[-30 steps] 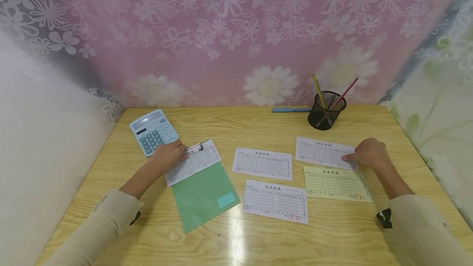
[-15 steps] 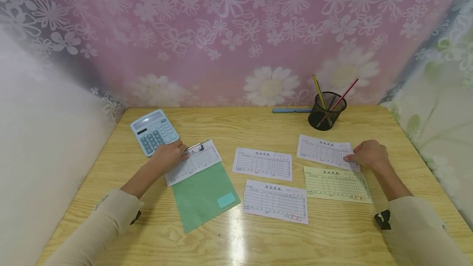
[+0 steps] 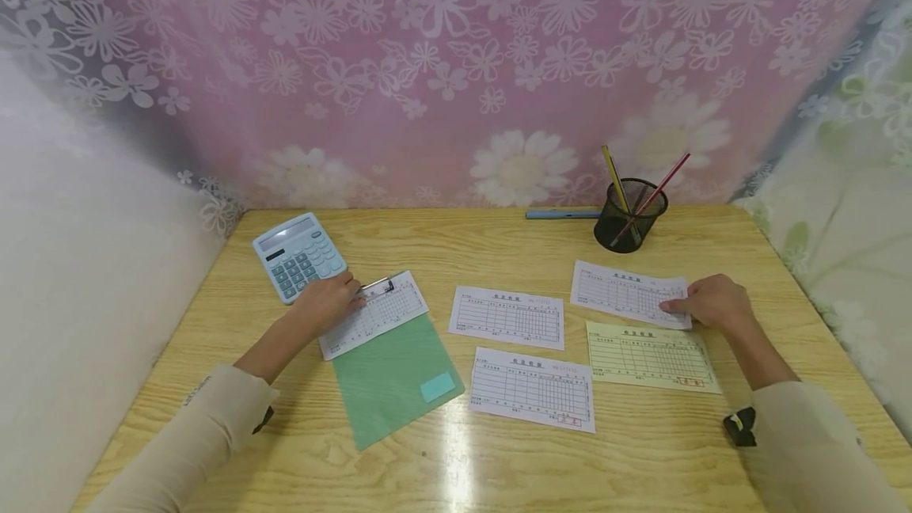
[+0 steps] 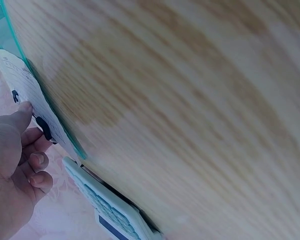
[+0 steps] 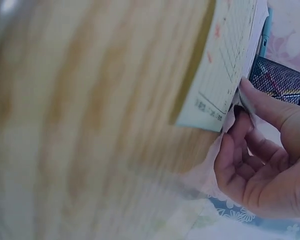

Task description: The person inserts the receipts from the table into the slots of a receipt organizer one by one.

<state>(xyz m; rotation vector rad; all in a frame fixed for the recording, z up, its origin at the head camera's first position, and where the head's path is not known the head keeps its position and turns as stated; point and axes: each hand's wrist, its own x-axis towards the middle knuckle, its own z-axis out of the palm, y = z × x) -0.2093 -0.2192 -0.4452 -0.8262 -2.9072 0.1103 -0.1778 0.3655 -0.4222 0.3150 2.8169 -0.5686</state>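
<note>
In the head view a green clip folder (image 3: 388, 386) lies at the left of the table with a white receipt slip (image 3: 395, 303) under its metal clip (image 3: 374, 286). My left hand (image 3: 324, 303) holds the folder at this clip, thumb and curled fingers about it in the left wrist view. On the right side, my right hand (image 3: 716, 303) pinches the right end of another white receipt slip (image 3: 620, 291) between thumb and fingers. Just below that slip lies a yellow receipt slip (image 3: 644, 359); its near corner also shows in the right wrist view.
Two more white slips, an upper slip (image 3: 506, 319) and a lower slip (image 3: 530, 390), lie mid-table. A blue calculator (image 3: 295, 256) sits beyond my left hand. A black mesh pencil cup (image 3: 630, 216) and a blue pen (image 3: 559, 214) stand and lie at the back.
The slip in my right hand has shifted slightly right and then back left, and my right hand has come a little nearer. My left hand stays at the clip.
</note>
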